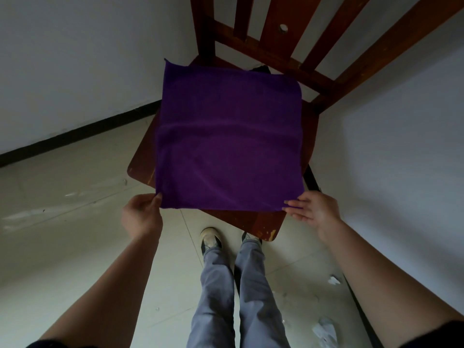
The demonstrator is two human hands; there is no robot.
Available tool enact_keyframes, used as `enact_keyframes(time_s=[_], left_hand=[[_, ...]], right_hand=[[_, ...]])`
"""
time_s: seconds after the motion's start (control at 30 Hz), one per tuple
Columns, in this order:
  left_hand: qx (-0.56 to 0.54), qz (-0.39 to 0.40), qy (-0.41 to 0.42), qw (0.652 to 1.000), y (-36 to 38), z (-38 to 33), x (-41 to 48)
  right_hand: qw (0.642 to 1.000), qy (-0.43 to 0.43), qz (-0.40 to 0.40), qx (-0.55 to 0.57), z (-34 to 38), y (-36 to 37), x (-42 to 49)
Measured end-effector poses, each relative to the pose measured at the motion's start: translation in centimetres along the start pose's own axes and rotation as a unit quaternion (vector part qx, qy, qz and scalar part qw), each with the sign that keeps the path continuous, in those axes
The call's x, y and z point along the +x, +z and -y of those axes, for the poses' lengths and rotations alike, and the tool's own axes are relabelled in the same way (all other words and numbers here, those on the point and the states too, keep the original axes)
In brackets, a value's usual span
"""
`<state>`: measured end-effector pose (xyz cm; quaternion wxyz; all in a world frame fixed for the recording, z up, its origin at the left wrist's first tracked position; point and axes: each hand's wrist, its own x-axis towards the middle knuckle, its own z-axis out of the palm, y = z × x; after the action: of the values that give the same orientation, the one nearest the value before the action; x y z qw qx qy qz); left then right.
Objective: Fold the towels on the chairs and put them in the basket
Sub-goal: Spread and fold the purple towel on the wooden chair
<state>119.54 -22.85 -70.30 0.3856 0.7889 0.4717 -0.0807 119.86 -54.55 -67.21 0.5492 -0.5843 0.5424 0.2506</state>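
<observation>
Left hand (140, 214) pinches towel (228, 139) lower-left corner, fingers curled. Right hand (313, 209) pinches lower-right corner, fingers nearly straight. Towel lies flat on chair (253, 219), frame centre.

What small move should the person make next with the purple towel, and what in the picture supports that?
Probably lift both near corners and carry them to the far edge, folding the purple towel in half. It lies spread flat on the chair seat, and the left hand and right hand each pinch a near corner.
</observation>
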Motion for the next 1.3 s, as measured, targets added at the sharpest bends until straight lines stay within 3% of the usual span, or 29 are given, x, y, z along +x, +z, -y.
enact_keyframes(time_s=[0.1,0.33,0.43,0.6,0.8,1.07,1.2,1.3], left_hand=[[-0.046,0.037,-0.045,0.997,-0.8,1.2,0.5],[-0.111,0.158,-0.1,0.976,-1.2,2.3,0.5],[-0.125,0.195,-0.119,0.966,-1.0,2.0,0.4],[-0.148,0.172,-0.155,0.961,-1.1,2.4,0.7],[-0.2,0.18,-0.185,0.945,-1.4,2.9,0.6],[-0.199,0.119,-0.253,0.939,-2.1,4.1,-2.5],[-0.26,0.096,-0.23,0.933,-2.4,0.4,-3.2],[-0.288,0.128,-0.182,0.931,-2.8,-3.4,-2.2]], right_hand=[[1.0,0.006,-0.008,-0.001,-1.0,-0.8,0.1],[0.989,0.021,0.031,-0.144,-2.1,-0.6,1.0],[0.989,0.004,0.005,-0.148,-2.4,-1.1,1.5],[0.988,-0.001,-0.023,-0.156,-3.1,-1.8,2.3],[0.997,-0.023,-0.027,-0.072,-3.7,-1.5,2.1],[0.993,0.045,-0.061,-0.085,-4.3,-2.5,0.0],[0.999,-0.003,-0.047,-0.014,-1.7,-2.6,-1.1],[0.997,-0.016,-0.014,0.075,1.4,-2.5,-1.3]])
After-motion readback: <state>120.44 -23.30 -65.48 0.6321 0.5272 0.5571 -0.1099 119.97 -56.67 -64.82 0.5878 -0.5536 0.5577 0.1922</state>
